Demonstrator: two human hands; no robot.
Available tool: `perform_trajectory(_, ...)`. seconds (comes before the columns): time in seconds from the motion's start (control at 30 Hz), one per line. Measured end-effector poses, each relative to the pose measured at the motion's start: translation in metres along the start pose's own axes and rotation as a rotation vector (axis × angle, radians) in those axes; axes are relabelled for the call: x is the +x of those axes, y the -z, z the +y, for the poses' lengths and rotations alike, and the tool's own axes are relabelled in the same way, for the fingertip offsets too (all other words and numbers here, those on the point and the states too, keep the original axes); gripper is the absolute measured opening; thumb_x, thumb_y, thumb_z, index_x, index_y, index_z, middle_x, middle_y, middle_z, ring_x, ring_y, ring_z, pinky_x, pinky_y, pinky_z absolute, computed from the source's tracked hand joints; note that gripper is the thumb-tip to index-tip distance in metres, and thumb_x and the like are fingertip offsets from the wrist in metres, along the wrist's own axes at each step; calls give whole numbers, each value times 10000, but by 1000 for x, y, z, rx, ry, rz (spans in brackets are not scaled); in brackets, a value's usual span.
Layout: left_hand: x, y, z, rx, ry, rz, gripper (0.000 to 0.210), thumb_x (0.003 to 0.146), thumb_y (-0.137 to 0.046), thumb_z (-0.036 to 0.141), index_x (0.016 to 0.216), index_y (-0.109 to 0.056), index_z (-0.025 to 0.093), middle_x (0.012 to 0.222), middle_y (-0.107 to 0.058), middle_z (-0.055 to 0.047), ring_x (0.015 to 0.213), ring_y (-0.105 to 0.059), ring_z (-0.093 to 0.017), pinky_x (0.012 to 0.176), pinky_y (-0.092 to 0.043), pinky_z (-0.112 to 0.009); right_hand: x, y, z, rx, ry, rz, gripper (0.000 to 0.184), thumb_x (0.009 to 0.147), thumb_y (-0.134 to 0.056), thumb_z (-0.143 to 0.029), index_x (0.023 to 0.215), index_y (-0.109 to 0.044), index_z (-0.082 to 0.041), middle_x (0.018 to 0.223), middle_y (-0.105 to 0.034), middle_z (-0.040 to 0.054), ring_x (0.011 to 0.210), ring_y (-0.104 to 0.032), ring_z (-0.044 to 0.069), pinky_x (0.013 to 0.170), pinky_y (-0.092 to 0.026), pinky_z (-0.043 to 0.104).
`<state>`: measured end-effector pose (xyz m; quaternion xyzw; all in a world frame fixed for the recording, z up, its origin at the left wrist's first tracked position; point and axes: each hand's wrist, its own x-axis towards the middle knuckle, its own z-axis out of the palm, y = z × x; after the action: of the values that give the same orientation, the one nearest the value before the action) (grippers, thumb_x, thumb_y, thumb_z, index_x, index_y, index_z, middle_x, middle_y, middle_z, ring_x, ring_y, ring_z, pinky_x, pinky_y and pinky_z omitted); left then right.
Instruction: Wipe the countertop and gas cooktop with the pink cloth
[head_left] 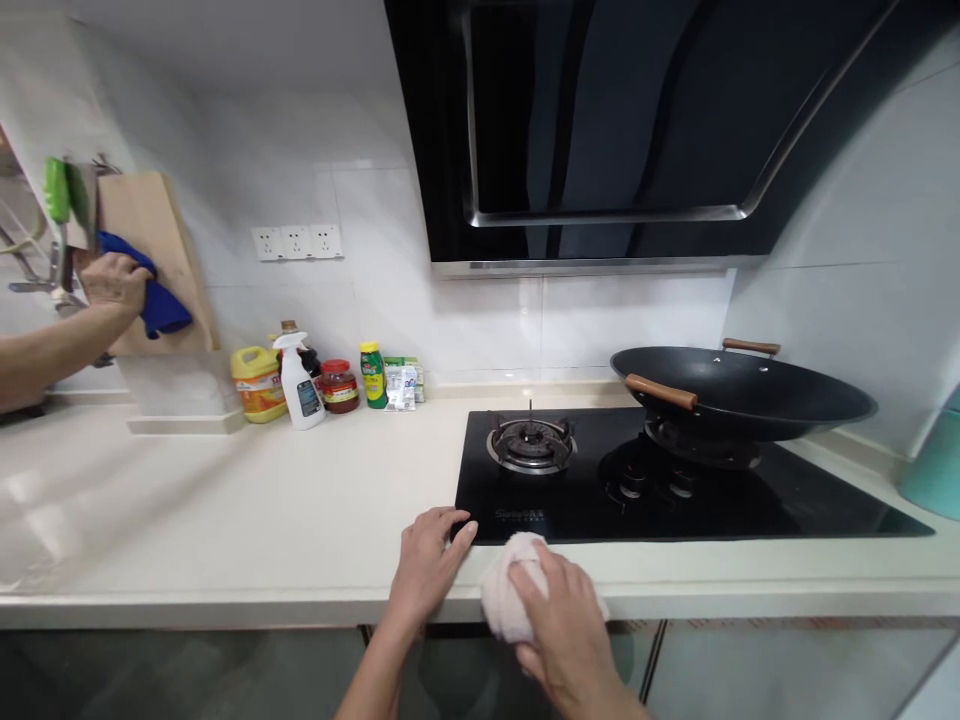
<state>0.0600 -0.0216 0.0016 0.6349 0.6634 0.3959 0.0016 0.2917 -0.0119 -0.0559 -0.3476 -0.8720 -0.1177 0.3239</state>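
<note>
In my right hand (559, 620) is a bunched white cloth (504, 590), pressed on the front edge of the pale countertop (337, 520). My left hand (430, 555) lies with its fingers stretched out at the near left corner of the black glass gas stove (570, 515), holding nothing. Behind the hands, the stove's left burner (531, 443) is bare. A large black wok (750, 390) with wooden handles rests over the right burner.
A range hood (600, 130) overhangs the stove. Along the wall stand a spray bottle (300, 385), a yellow jug (259, 385), a red-lidded jar (339, 387) and a green bottle (372, 375). At left, another person's hand (116, 282) holds a blue cloth (163, 308) against a cutting board (146, 210).
</note>
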Motion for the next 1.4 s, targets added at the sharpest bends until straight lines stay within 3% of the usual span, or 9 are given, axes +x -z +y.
perform_trajectory(0.17,2,3,0,-69,44,-5,306,948,-541,465,1058,-757,278,1145,-761,-32,1139,-666,-247,1016,-481,-414,21,-12,-32,33,79,-1,392,987,-614,-437,1302,-600,-205,1323,-612,90,1125,-628,221,952,-561,455)
perform_trajectory(0.33,0,3,1,-51,28,-5,319,959,-530,469,1048,-758,265,1133,-765,-41,1132,-663,-249,1018,-468,-415,16,-15,-22,63,112,20,631,802,-813,-405,1365,-570,-254,1483,-513,159,1176,-591,308,954,-529,513)
perform_trajectory(0.4,-1,2,2,-17,16,-9,319,965,-526,465,1052,-758,264,1141,-760,-44,1144,-656,-255,1021,-459,-427,4,-15,-1,68,87,42,810,664,-883,-321,1399,-544,-290,1539,-462,172,1172,-583,344,946,-506,521)
perform_trajectory(0.5,-2,2,3,5,22,-16,323,974,-516,460,1072,-755,265,1153,-755,-49,1149,-655,-257,1017,-459,-432,-25,-9,49,17,2,65,822,629,-823,-268,1400,-545,-330,1518,-501,130,1158,-596,347,942,-477,497)
perform_trajectory(0.7,-3,3,7,24,38,-27,322,970,-532,478,1113,-747,286,1195,-737,-44,1187,-636,-264,1045,-444,-451,-79,35,157,36,-337,0,613,745,-641,-456,1330,-631,-274,1383,-617,126,1219,-584,370,994,-455,530)
perform_trajectory(0.83,-5,1,5,24,47,-35,321,972,-546,474,1140,-738,280,1222,-723,-48,1209,-620,-270,1062,-434,-468,-71,55,180,195,-624,2,705,868,-461,-613,1439,-532,-206,1424,-579,144,1307,-530,340,1080,-437,501)
perform_trajectory(1.0,-7,-3,1,36,30,-22,308,973,-565,474,1145,-737,285,1234,-712,-50,1227,-612,-273,1065,-443,-465,-30,42,153,-106,-707,35,762,911,-316,-666,1442,-545,-170,1475,-488,187,1293,-471,437,1020,-415,607)
perform_trajectory(1.2,-6,0,6,40,38,-38,334,995,-523,490,1174,-724,292,1240,-707,-46,1220,-610,-261,1070,-435,-455,31,33,100,-226,-430,-204,535,983,-388,-457,1401,-596,-194,1500,-482,189,1227,-497,378,979,-409,507)
perform_trajectory(1.4,-3,1,7,-22,48,-37,387,1025,-424,495,1197,-691,273,1252,-712,-54,1220,-607,-252,1073,-413,-450,94,18,27,-20,-215,-336,527,994,-446,-417,1451,-539,-171,1543,-448,211,1274,-476,366,1022,-360,507)
